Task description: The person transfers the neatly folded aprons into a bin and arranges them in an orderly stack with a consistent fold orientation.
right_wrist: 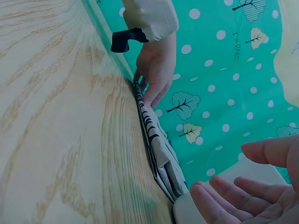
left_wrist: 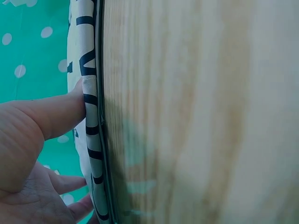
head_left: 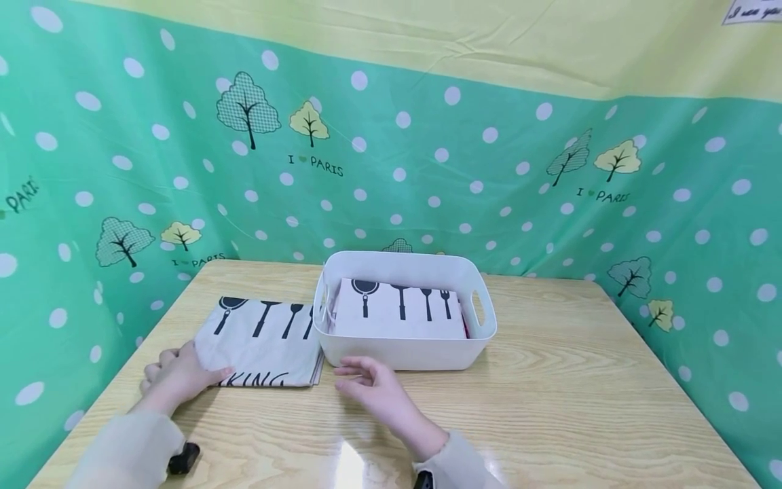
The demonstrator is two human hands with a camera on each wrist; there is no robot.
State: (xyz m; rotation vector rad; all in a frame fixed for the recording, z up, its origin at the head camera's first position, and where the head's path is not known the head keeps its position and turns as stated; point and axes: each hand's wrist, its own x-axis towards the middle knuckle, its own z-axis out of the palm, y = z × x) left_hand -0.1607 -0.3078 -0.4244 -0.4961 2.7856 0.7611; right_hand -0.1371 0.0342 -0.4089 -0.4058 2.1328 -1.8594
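Observation:
A folded white cloth (head_left: 263,343) printed with black kitchen utensils and lettering lies flat on the table, left of a white plastic basket (head_left: 403,353). My left hand (head_left: 177,373) rests at its near left corner. The thumb (left_wrist: 65,112) touches the cloth's front edge, and the other fingertips lie along its left side. In front of the basket, my right hand (head_left: 379,394) hovers with relaxed, spread fingers and holds nothing; the right wrist view shows its palm side. Inside the basket sits another folded cloth (head_left: 397,319) with the same utensil print.
The wooden table (head_left: 580,380) extends to the right of the basket and in front of it. A green polka-dot curtain (head_left: 427,183) hangs behind and on both sides. The basket has a handle opening in its right end. A black strap (head_left: 183,458) hangs at the left wrist.

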